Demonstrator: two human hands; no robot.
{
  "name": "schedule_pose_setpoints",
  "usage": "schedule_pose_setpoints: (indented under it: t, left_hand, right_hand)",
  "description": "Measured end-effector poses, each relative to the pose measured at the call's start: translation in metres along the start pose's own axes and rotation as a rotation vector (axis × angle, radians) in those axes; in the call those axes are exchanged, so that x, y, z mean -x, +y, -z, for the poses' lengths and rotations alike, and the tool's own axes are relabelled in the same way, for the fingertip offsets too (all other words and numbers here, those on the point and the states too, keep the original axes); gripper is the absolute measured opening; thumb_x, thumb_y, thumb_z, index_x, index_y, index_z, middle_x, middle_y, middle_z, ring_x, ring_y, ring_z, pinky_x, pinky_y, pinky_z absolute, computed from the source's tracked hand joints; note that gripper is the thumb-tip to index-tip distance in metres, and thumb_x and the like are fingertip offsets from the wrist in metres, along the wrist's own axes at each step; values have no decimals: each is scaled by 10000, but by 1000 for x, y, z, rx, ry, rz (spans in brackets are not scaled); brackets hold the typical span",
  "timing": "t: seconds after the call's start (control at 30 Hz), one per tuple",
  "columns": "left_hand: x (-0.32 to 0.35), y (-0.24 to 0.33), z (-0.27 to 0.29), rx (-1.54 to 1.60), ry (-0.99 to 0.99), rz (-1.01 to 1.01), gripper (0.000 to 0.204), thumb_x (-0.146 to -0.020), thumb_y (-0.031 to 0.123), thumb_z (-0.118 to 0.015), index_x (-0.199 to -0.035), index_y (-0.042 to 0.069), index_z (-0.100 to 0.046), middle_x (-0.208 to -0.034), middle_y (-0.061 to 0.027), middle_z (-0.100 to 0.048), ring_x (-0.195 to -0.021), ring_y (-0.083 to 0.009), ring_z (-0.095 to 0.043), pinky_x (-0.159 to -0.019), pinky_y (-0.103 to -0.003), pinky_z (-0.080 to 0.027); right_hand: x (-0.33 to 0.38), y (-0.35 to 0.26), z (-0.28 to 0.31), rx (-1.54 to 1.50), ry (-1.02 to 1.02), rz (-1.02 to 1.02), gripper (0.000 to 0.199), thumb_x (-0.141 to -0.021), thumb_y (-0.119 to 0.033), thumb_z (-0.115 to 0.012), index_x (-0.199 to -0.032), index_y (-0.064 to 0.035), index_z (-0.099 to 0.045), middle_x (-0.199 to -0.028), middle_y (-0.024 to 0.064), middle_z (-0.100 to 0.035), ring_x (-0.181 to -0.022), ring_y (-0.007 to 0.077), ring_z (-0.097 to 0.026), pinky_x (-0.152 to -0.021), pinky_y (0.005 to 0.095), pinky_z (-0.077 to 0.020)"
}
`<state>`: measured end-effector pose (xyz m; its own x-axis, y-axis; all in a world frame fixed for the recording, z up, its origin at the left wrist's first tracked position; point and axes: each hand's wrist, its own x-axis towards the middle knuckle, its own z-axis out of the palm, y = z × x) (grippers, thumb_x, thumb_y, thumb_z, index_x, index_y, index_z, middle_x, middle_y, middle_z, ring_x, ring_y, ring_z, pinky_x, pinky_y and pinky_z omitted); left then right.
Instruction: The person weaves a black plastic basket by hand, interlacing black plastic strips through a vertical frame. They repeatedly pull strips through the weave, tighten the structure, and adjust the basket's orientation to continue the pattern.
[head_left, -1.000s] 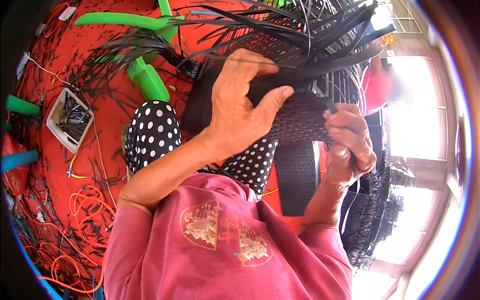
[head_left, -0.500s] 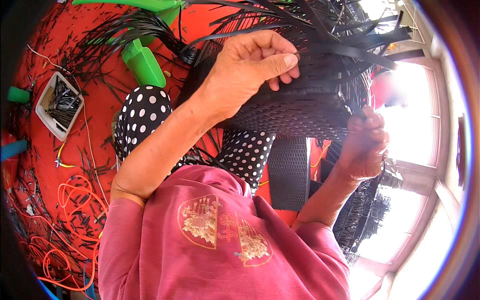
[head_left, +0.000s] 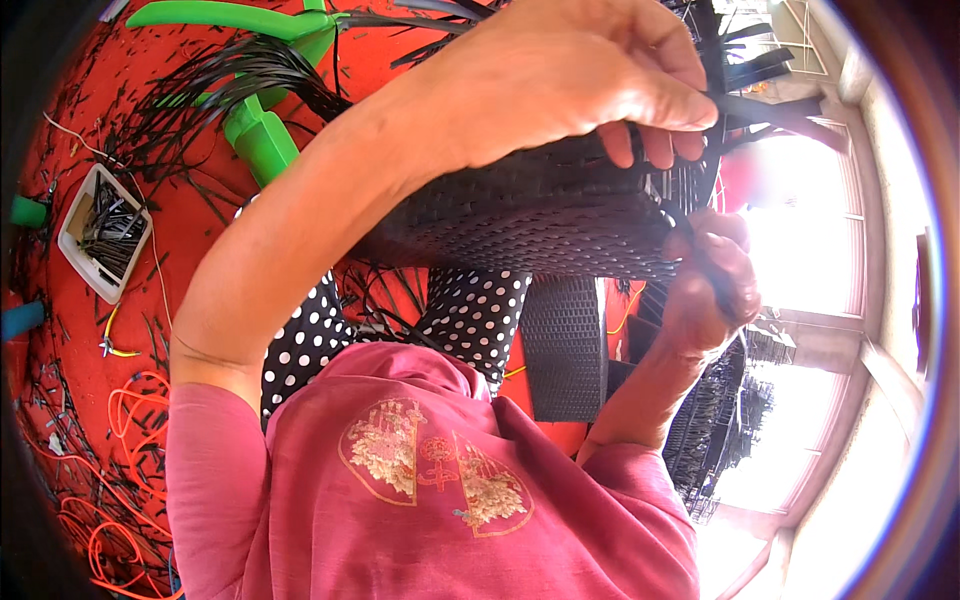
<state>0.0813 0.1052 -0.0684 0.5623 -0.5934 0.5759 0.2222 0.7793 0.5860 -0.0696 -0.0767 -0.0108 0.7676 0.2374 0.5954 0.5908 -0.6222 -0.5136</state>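
Note:
A black woven basket-like piece made of flat plastic strips rests over my lap, with loose strip ends fanning out at its far right. My left hand reaches across the top of it, thumb and fingers pinched together at the far right corner, where a black strip seems to run out from the fingertips. Lower down at the right edge, my right hand is closed around a dark flat strip that comes off the woven corner. My left hand and forearm hide part of the weave's top.
On the red floor at left stand a white tray of cut strips and yellow-handled pliers. Orange hose coils nearby. A green plastic chair or stool and a bundle of black strips lie beyond. A dark woven panel stands beside my knee.
My left hand has moved right and away from me along the weave, to its far right corner. My right hand has shifted slightly left and keeps its grip.

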Motion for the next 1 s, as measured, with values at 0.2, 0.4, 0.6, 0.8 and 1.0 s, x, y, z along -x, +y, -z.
schedule_pose_setpoints:
  t: [0.2, 0.4, 0.6, 0.8, 1.0]
  left_hand:
    - [-41, 0, 2, -138, -155, 175, 142, -916, 119, -673, -821, 25, -625, -736, -61, -676, -594, -105, -616, -514, -218, -485]
    - [-44, -2, 3, -105, -121, 210, 138, -928, 140, -664, -863, 26, -622, -758, -75, -689, -614, -109, -638, -519, -219, -504]
    - [-34, -29, 21, 213, -220, -80, 172, -968, 177, -624, -904, 20, -598, -862, -102, -703, -709, -139, -670, -612, -245, -540]
    - [-21, -61, 13, 466, -30, -201, 131, -982, 155, -599, -975, 27, -570, -918, -150, -698, -766, -180, -685, -669, -264, -554]
    - [-12, -65, 12, 394, 71, -216, 132, -965, 126, -621, -1001, 20, -551, -914, -156, -699, -766, -197, -691, -672, -288, -568]
  right_hand:
    - [-28, -24, -15, 450, -40, 44, 260, -611, 72, -755, -856, -12, -729, -861, 96, -627, -765, 163, -590, -650, 247, -460]
    - [-31, -16, -15, 478, -6, 48, 318, -620, 105, -769, -914, 3, -707, -907, 125, -660, -826, 201, -628, -697, 291, -507]
    - [-12, 2, -28, 150, 233, -16, 398, -708, 72, -759, -1081, 66, -619, -930, 174, -675, -850, 253, -657, -710, 311, -553]
    - [-19, -3, -33, 25, 254, -137, 298, -749, 129, -711, -1023, 68, -612, -966, 179, -664, -858, 227, -653, -732, 308, -542]
    - [-27, -4, -33, 127, 158, -114, 223, -754, 162, -691, -928, 40, -627, -921, 126, -635, -806, 160, -593, -728, 255, -490]
